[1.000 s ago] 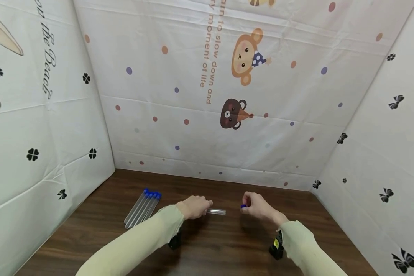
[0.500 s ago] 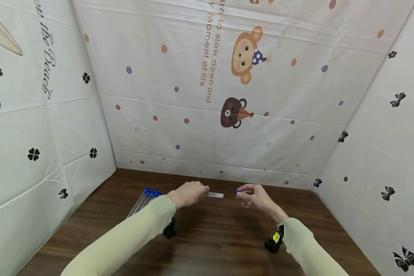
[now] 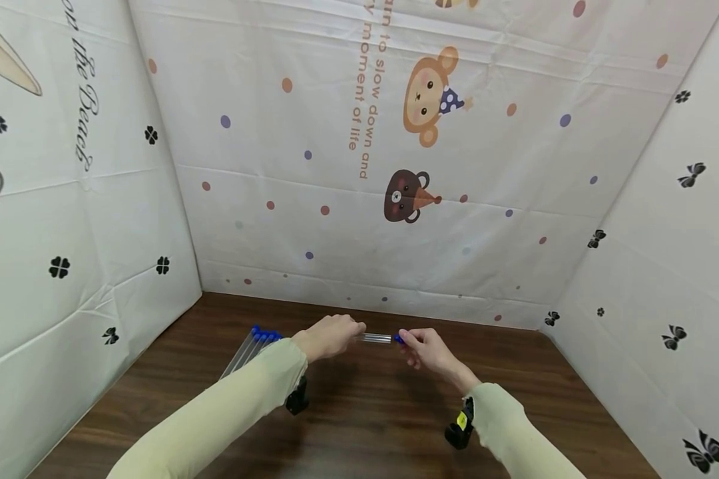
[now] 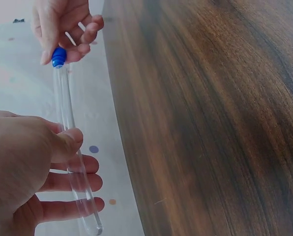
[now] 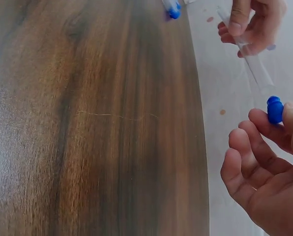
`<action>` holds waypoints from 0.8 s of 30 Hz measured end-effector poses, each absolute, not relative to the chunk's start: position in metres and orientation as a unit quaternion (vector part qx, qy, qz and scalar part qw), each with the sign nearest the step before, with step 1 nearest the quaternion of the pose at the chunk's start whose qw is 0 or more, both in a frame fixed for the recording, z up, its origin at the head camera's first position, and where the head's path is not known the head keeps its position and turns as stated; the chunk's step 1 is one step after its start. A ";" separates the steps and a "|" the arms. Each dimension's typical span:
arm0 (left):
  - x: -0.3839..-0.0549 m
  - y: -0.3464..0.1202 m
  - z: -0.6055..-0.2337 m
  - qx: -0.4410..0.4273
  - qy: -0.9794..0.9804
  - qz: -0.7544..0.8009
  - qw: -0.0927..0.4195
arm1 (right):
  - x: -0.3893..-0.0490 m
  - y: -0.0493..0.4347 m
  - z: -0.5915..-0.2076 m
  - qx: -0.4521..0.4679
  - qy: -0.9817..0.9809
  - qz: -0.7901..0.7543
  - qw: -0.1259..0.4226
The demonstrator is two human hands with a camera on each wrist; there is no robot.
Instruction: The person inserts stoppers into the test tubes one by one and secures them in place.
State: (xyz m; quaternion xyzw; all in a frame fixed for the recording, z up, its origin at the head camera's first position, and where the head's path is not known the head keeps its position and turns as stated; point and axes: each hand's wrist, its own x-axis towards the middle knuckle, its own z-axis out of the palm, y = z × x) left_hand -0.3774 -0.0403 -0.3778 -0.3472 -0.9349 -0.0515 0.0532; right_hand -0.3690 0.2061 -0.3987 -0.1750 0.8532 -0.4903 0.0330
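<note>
My left hand [image 3: 328, 336] holds a clear test tube [image 4: 65, 105] between thumb and fingers, its rounded end near the bottom of the left wrist view. The tube's mouth points right, toward my other hand. Between thumb and forefinger, my right hand [image 3: 429, 350] pinches a blue stopper [image 5: 275, 109]. In the right wrist view the stopper's narrower end faces the tube mouth with a small gap. From the left wrist view I cannot tell whether the two touch. The right hand's other fingers are loosely bent.
Several tubes with blue stoppers [image 3: 262, 336] lie side by side on the brown wooden table [image 3: 365, 426], partly behind my left forearm. A printed white sheet [image 3: 329, 266] stands at the back edge, with more sheets left and right.
Both hands have risen from lower over the table, with the tube and the stopper. Over the last half second the right hand has moved left, bringing the stopper close to the tube's mouth.
</note>
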 end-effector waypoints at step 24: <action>-0.374 -0.030 -0.374 -0.357 -0.931 -0.014 0.072 | -0.368 0.180 -0.409 -0.136 0.897 -0.415 -0.065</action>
